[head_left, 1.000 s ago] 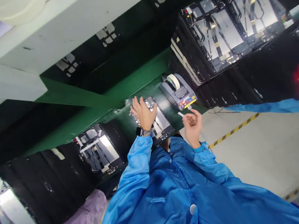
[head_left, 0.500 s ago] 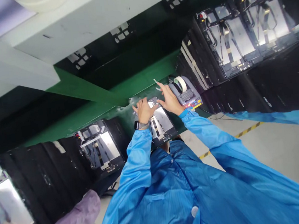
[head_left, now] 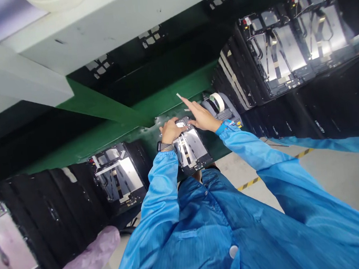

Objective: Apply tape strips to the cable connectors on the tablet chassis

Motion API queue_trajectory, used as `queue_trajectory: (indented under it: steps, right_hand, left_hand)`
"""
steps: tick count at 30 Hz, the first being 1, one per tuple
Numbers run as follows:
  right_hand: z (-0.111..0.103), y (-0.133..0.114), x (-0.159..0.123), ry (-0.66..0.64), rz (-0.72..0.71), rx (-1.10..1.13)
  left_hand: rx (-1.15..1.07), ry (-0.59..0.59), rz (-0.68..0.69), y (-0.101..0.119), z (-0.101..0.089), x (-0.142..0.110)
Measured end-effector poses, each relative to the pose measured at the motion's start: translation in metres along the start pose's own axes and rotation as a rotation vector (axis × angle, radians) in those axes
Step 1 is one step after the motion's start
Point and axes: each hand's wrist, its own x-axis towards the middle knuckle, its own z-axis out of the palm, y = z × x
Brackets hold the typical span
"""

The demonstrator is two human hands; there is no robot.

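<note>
An opened tablet-like device [head_left: 191,147] with silver plates and ribbon cables lies on the green work surface [head_left: 175,93] in front of me. My left hand [head_left: 170,130], a watch on its wrist, rests with curled fingers on the device's far left corner. My right hand [head_left: 200,116] hovers over the far edge of the device with its fingers stretched out, and a small white strip of tape [head_left: 179,96] sticks to a raised fingertip. A grey tape dispenser [head_left: 221,106] with a white roll stands just right of that hand.
Stacks of black trays [head_left: 293,92] holding more opened devices [head_left: 295,47] fill the right side. Another opened device [head_left: 118,177] sits on black trays at the left. A purple padded thing [head_left: 84,264] lies at lower left. A white beam [head_left: 97,23] runs across the top.
My right hand went from beside the dispenser, pinching a tape strip, up and left over the device's far edge, the strip now on a raised finger. My left hand stayed on the device.
</note>
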Motion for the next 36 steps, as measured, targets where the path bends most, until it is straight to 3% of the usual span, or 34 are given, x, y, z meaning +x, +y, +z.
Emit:
queue_trajectory:
  steps: [3,7,11,19,36]
  right_hand:
    - [-0.002,0.0,0.001,-0.006,0.076,0.209]
    - [0.001,0.001,0.001,-0.204,0.086,0.299]
    - [0.007,0.0,0.005,-0.293,0.095,0.213]
    - [0.005,-0.012,0.011,-0.312,0.073,0.002]
    - [0.005,-0.027,0.019,-0.362,0.091,-0.219]
  left_hand:
    - [-0.02,-0.015,-0.013,-0.001,-0.002,0.001]
    - [-0.014,-0.023,-0.018,-0.001,-0.003,0.001]
    - [-0.009,-0.03,-0.023,0.0,-0.004,0.0]
    - [-0.007,-0.025,-0.017,0.0,-0.003,0.0]
    - [-0.021,-0.011,0.005,0.0,-0.002,0.0]
